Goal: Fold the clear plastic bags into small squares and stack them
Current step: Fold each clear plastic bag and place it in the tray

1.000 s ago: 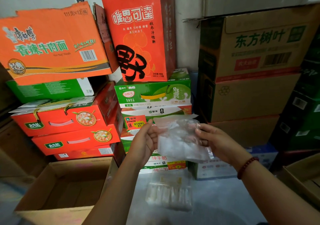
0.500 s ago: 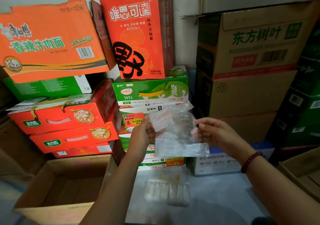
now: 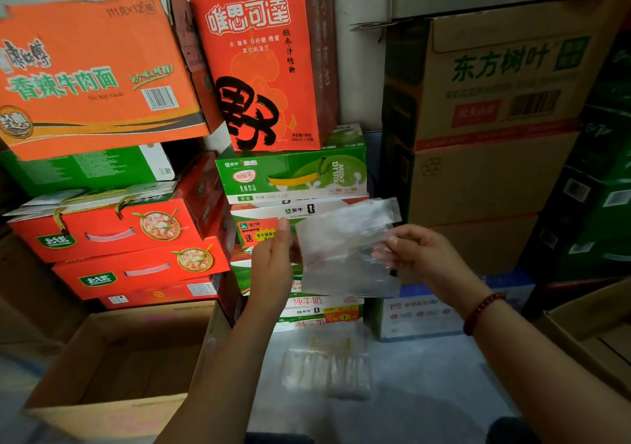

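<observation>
At lower left sits an open cardboard box [image 3: 112,368]. Centre frame, my left hand [image 3: 273,266] and right hand [image 3: 423,256] each pinch a side edge of the clear plastic bag [image 3: 345,249], held up above folded bags [image 3: 327,361] lying on the grey surface [image 3: 437,385].

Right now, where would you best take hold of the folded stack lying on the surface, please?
Probably by its two short ends, coming from above: the stack of folded bags lies flat on the grey surface, directly below the bag held up by both hands.
</observation>
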`<state>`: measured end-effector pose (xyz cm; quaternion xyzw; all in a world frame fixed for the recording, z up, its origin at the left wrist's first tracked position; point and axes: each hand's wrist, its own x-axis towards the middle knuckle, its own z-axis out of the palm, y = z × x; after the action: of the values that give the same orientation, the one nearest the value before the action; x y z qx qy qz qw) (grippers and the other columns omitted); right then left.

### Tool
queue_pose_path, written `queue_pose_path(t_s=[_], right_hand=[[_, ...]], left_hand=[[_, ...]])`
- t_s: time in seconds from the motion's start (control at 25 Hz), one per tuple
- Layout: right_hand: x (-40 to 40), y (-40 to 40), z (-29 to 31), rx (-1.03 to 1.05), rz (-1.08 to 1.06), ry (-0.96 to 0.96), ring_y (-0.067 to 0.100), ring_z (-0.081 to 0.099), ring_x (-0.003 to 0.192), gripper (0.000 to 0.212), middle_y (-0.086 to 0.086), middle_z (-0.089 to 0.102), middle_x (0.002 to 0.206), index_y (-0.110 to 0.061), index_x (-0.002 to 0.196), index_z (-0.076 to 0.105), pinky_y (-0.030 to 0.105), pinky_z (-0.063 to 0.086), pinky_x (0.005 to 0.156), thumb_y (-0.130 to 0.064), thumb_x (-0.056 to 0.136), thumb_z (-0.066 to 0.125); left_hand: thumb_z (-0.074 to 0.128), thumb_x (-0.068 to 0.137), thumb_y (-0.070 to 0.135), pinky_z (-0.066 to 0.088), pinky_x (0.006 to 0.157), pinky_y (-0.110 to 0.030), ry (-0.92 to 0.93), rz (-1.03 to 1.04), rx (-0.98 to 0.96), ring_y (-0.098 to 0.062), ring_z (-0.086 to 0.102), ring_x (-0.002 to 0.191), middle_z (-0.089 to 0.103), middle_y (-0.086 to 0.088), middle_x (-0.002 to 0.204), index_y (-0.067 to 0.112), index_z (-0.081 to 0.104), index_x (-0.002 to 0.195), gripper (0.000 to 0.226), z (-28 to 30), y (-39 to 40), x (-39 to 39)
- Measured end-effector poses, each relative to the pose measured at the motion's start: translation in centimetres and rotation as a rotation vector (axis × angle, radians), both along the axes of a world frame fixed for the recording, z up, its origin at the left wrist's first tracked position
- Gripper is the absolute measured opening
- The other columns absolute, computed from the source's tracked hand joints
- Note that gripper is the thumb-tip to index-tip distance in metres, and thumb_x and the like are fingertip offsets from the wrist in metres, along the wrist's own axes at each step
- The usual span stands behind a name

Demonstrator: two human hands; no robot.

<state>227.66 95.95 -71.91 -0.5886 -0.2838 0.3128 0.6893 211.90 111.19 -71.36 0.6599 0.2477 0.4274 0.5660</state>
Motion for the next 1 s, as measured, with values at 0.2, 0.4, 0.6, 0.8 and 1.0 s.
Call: queue_pose_path(t_s=[0.2,0.4,0.6,0.8,1.0], right_hand=[[-0.1,-0.1,0.2,0.004,0.011,0.109,0.015,0.070,0.074,0.013,0.007,0.072,0.086,-0.007,0.097,0.064,0.026,0.056,0.065,-0.001,0.088,0.056],[-0.1,0.0,0.2,-0.013,-0.042,0.119,0.033,0.053,0.085,0.018,0.021,0.059,0.097,-0.011,0.092,0.067,0.038,0.048,0.067,-0.009,0.095,0.049],[-0.6,0.3,0.8,-0.041,0.043,0.250,0.032,0.063,0.087,0.038,0.014,0.069,0.092,-0.012,0.104,0.062,0.046,0.051,0.077,-0.038,0.100,0.036],[-1.1,0.4,0.2,-0.141,0.158,0.022,0.023,0.069,0.090,0.049,0.004,0.065,0.106,-0.037,0.124,0.046,0.038,0.059,0.075,-0.014,0.085,0.064],[-1.8,1.3,-0.6,0.007,0.011,-0.112,0.022,0.066,0.094,0.062,0.008,0.062,0.117,-0.048,0.114,0.052,0.026,0.057,0.068,0.006,0.086,0.061]], left_hand=[[0.038,0.096,0.044,0.048,0.061,-0.016,0.001,-0.055,0.082,-0.007,0.062,0.061,0.068,0.004,0.059,0.017,0.069,0.058,0.056,-0.1,-0.3,0.0],[0.040,0.101,0.020,0.050,0.065,-0.023,0.087,-0.133,-0.060,-0.013,0.063,0.078,0.068,0.003,0.077,0.012,0.067,0.069,0.042,0.4,-0.1,0.3],[0.060,0.090,0.005,0.045,0.063,-0.019,0.273,-0.181,0.037,-0.001,0.057,0.071,0.059,0.007,0.103,0.029,0.059,0.089,0.023,-0.2,-0.2,0.3],[0.056,0.091,0.002,0.050,0.072,-0.023,0.242,-0.172,0.055,-0.010,0.058,0.095,0.054,0.003,0.122,0.038,0.056,0.101,0.037,-0.5,-0.2,0.5],[0.061,0.090,0.009,0.057,0.078,-0.035,-0.101,-0.193,-0.618,-0.023,0.062,0.102,0.059,-0.009,0.114,0.015,0.047,0.129,0.042,-0.7,-0.9,1.3]])
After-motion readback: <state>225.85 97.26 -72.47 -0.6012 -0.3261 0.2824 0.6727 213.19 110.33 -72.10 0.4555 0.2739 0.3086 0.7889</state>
